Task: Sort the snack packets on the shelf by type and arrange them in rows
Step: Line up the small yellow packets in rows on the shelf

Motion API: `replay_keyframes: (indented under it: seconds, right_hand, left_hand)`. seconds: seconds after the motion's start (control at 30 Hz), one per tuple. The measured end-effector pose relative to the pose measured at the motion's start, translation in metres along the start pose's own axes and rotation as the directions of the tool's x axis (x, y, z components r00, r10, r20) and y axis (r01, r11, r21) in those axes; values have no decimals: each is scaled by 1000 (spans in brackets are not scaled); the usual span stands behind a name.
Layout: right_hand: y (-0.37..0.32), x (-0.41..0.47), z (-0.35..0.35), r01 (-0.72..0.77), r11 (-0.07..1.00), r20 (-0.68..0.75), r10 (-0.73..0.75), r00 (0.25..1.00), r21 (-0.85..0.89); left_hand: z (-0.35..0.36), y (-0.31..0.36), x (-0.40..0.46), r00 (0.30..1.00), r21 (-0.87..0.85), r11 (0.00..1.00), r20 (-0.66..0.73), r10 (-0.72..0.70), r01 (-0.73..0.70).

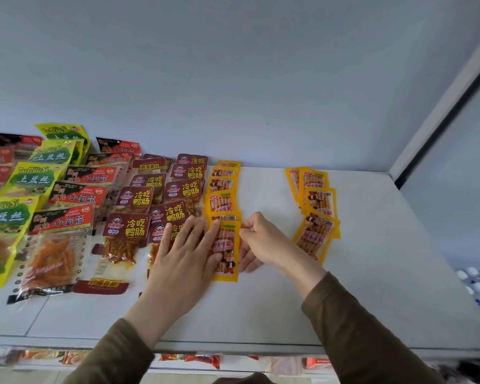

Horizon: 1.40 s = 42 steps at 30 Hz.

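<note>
On the white shelf (261, 306) a yellow snack packet (226, 250) lies at the near end of a row of yellow packets (222, 187). My left hand (182, 261) lies flat with straight fingers, its fingertips on the packet's left edge and on the dark red packets (135, 200) beside it. My right hand (263, 242) pinches the packet's right edge with curled fingers. A loose pile of the same yellow packets (317, 206) lies to the right.
Rows of black-and-red packets (78, 195) and green-yellow packets (28, 178) fill the shelf's left side. The wall stands behind and a side panel (438, 112) closes the right. More packets show on a lower shelf (200, 360).
</note>
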State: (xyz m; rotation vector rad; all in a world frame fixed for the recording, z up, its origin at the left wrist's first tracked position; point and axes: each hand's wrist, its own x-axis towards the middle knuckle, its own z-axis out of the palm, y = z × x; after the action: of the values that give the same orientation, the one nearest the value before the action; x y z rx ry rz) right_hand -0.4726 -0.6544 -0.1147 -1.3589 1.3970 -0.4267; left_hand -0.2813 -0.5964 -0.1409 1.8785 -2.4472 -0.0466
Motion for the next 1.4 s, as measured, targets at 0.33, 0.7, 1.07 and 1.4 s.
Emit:
replay_keyframes:
  seconds: [0.33,0.7,1.07,1.4]
  right_hand:
    - [1,3,-8,291,954,-370,-243,897,78]
    - [-4,-15,38,233,849,-248,-125,961,475]
    - [-47,72,-8,275,935,-445,-153,883,225]
    - [-71,105,-8,230,967,-345,-179,921,113]
  left_hand:
    - [-8,5,11,999,-44,999,-37,-19,18]
    - [-7,4,10,999,9,999,-19,-31,31]
    - [-21,35,36,999,-7,1000,-41,-23,22]
    - [-13,32,35,998,15,999,62,27,-28]
